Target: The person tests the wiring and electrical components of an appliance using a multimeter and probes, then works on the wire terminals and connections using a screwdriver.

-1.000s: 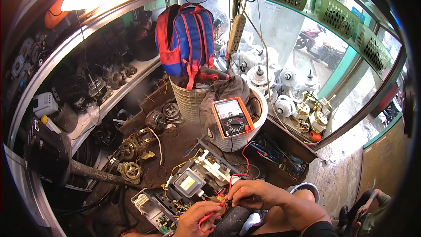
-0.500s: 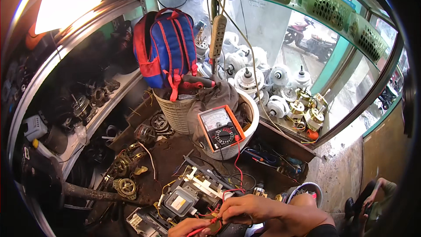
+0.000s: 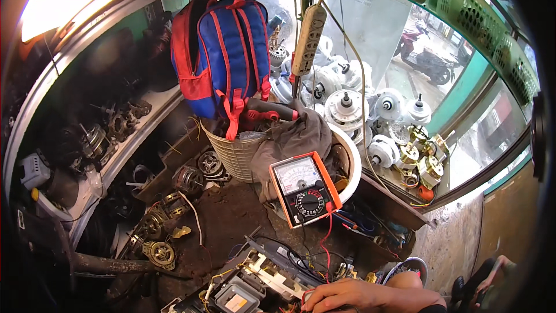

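At the lower edge my right hand [image 3: 343, 295] is over the right side of an opened appliance chassis [image 3: 272, 266]; its fingers are curled closed and their tips are cut off, so what they hold is hidden. A short piece of red wire [image 3: 305, 296] shows beside its knuckles. My left hand is out of the picture. The chassis carries a cream plastic frame and a grey metal box [image 3: 237, 298] with a pale label. Beyond it an orange-edged analog multimeter [image 3: 305, 190] leans on a white bucket [image 3: 349, 156]. A red test lead [image 3: 328, 237] runs from the meter down toward my right hand.
A blue and red backpack [image 3: 231, 52] rests on a ribbed basket [image 3: 231, 150]. A dark cloth [image 3: 295, 139] drapes over the bucket. Motor parts [image 3: 159, 254] lie at left; white motors [image 3: 347, 107] stand by the glass. A power strip [image 3: 308, 40] hangs above. Another person [image 3: 492, 284] is at lower right.
The view has tilted upward and shifted, so the bench things sit lower in the picture. My left hand, which held a red probe, has dropped out of view.
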`<state>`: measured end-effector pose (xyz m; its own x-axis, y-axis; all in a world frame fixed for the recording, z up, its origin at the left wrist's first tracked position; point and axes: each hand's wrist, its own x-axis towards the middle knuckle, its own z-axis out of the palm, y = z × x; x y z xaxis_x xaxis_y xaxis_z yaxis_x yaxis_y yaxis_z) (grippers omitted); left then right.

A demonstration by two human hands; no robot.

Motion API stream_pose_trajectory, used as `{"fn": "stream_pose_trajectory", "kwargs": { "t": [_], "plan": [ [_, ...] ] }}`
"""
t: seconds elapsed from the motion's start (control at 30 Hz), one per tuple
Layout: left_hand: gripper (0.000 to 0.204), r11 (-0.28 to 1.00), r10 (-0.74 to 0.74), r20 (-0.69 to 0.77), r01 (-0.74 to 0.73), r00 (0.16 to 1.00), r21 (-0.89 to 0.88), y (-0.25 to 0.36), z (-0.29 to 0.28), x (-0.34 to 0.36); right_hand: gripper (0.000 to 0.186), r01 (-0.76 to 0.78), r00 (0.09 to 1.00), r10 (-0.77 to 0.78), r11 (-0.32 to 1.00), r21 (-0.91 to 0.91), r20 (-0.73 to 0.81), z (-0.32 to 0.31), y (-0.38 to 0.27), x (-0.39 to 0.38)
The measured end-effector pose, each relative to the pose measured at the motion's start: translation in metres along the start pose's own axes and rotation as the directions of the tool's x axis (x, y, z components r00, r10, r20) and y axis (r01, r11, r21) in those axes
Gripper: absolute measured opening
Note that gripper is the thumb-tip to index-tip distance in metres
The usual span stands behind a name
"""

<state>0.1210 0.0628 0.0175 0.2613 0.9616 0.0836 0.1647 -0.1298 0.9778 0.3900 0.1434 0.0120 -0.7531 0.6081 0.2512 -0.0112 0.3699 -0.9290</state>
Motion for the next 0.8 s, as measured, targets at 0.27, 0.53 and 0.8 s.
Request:
{"fn": "stream_pose_trajectory", "kwargs": {
  "t": [0.27,0.53,0.8],
  "plan": [
    [0.015,0.998,0.023,-0.018,-0.022,1.0,0.056,-0.011,-0.002,0.01,0.008,0.019,1.0,-0.02,0.996,0.083,0.012,-0.013,0.005,0.01],
    [0.016,0.991,0.043,-0.125,-0.027,0.991,0.129,-0.006,-0.008,0.013,0.006,0.101,0.994,-0.088,0.968,0.228,-0.066,-0.014,-0.006,0.014],
    [0.013,0.998,0.053,-0.058,-0.051,0.997,0.046,-0.002,0.0,-0.001,0.008,-0.005,1.0,0.006,0.99,0.139,-0.007,-0.007,0.0,0.007]
  ]
}}
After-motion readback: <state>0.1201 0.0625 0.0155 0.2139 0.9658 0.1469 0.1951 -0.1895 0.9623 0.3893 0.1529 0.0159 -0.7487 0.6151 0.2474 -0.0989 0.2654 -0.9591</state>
